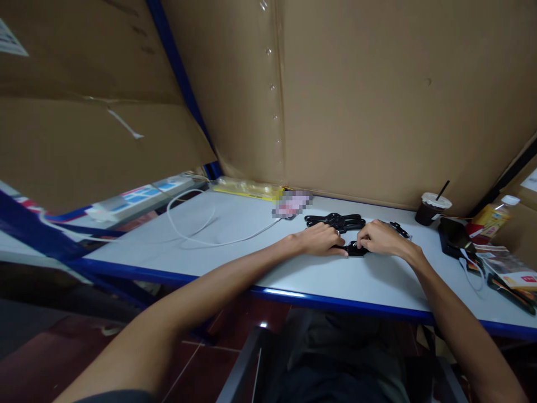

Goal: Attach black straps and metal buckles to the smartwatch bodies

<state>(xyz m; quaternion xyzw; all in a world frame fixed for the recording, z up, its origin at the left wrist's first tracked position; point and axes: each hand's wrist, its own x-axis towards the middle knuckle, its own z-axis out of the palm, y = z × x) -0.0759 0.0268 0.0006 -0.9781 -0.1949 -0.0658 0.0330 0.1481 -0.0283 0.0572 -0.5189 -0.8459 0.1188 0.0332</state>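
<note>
Left grip (322, 240) and right grip (376, 238) both close, two together, on one small black piece (356, 249), low over one white desk (369, 285). One white cable (226, 244) curves across its left side. One looped black bundle (335, 221), perhaps cords, lies just beyond the left grip. Rightward stand one bottle (495, 217) and one dark cup (428, 214) with one black straw (442, 190).

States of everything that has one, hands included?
Left hand: thumb and fingers on the black piece
Right hand: fingers curled onto it, grip unclear
Black piece: partly covered by hands
Black bundle: looped, lying flat
White cable: loosely looped
Cup: lidded, straw in
Bottle: white cap on
</note>
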